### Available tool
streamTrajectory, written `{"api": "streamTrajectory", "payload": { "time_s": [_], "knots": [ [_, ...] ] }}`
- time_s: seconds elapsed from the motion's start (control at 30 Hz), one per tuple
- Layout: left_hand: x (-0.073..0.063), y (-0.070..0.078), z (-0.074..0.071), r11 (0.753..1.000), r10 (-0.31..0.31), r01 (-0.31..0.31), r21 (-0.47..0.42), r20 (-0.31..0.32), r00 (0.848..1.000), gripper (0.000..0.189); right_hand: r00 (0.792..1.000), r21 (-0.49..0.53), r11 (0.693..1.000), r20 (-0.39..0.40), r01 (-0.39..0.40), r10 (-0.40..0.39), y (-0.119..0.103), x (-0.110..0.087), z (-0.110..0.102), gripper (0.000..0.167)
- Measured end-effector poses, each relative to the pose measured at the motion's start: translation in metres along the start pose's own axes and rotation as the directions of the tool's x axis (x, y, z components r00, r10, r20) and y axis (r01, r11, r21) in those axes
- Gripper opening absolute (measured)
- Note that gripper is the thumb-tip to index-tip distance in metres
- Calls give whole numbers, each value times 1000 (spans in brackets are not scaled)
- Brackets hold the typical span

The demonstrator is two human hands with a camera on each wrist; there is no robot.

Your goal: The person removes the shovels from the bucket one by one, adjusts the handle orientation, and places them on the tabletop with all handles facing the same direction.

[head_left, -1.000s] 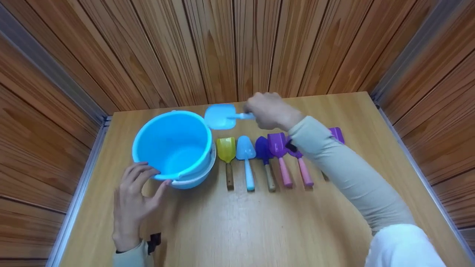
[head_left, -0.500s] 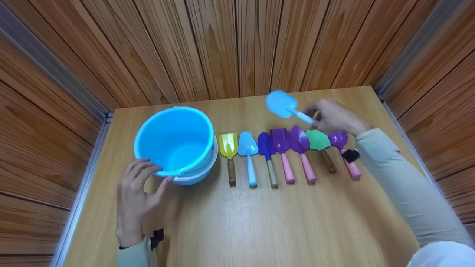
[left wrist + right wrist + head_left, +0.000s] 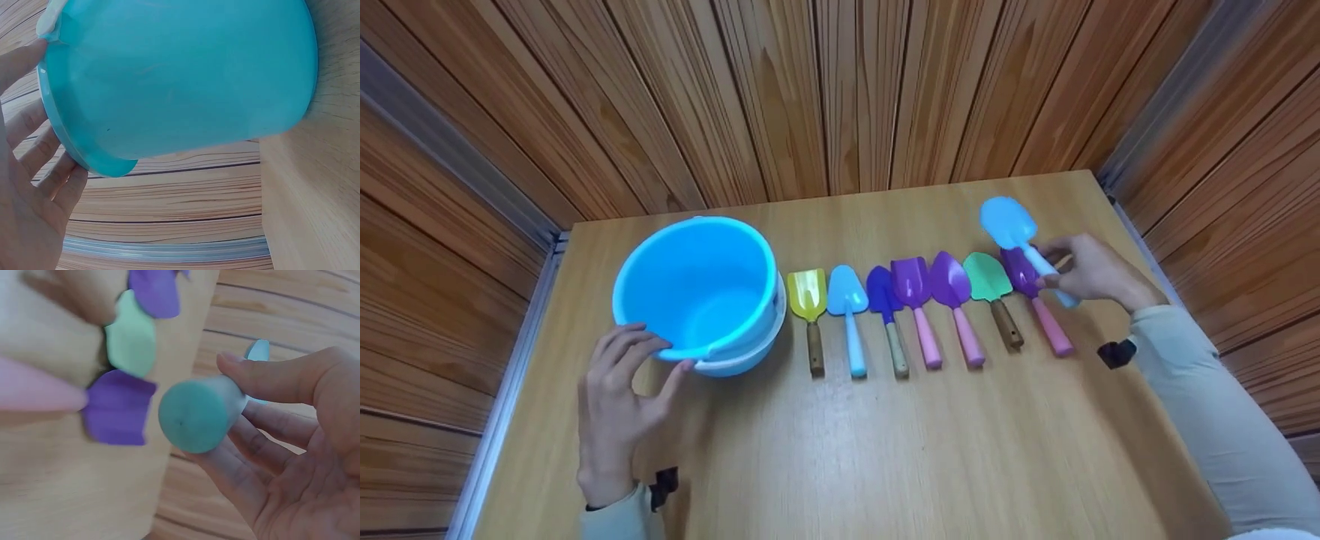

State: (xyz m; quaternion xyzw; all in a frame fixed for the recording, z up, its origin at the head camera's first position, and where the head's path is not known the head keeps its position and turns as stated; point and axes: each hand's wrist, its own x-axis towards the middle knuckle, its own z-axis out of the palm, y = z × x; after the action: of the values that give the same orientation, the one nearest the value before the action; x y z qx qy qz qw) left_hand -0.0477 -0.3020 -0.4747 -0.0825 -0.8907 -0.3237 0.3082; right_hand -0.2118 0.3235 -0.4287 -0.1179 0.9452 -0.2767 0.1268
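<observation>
A bright blue bucket [image 3: 697, 285] stands at the left of the table, its pale handle [image 3: 769, 341] lowered against the right side. My left hand [image 3: 619, 405] holds the bucket's near-left rim, fingertips over the edge and thumb by the handle. Above the right end of a row of trowels, my right hand [image 3: 1099, 274] grips a light blue trowel [image 3: 1009, 223] by its handle. Its blade points up and away; in the right wrist view the round handle end [image 3: 192, 417] faces the camera. Below it lies a purple trowel with a pink handle [image 3: 1051, 328], partly covered.
Trowels lie side by side, handles toward me: yellow [image 3: 808, 294], light blue [image 3: 847, 291], dark blue [image 3: 883, 289], two purple with pink handles [image 3: 928, 341] [image 3: 966, 337], and green [image 3: 988, 276]. Wood-panelled walls [image 3: 840, 97] enclose the table's back and sides.
My right hand has carried the light blue trowel from beside the bucket to the right, over the row's end, and tilted it. The left hand stays at the bucket rim.
</observation>
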Motion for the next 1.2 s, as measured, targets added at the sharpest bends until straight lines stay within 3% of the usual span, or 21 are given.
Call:
{"api": "streamTrajectory", "payload": {
  "time_s": [0.3, 0.63, 0.83, 1.2],
  "knots": [
    [0, -2, -1, 998, 44, -45, -32, -26, 999, 34, 992, 50, 991, 5, -127, 127, 52, -9, 13, 48],
    [-1, -2, 0, 999, 32, -33, -28, -20, 999, 33, 958, 126, 950, 54, -286, 281, 94, -20, 18, 65],
    [0, -2, 1, 999, 36, -37, -34, -22, 999, 34, 935, 147, 924, 92, -353, 343, 108, -26, 20, 68],
    [-1, -3, 2, 997, 63, -64, -50, -35, 997, 35, 927, 124, 920, 96, -372, 362, 111, -25, 22, 70]
  ]
}}
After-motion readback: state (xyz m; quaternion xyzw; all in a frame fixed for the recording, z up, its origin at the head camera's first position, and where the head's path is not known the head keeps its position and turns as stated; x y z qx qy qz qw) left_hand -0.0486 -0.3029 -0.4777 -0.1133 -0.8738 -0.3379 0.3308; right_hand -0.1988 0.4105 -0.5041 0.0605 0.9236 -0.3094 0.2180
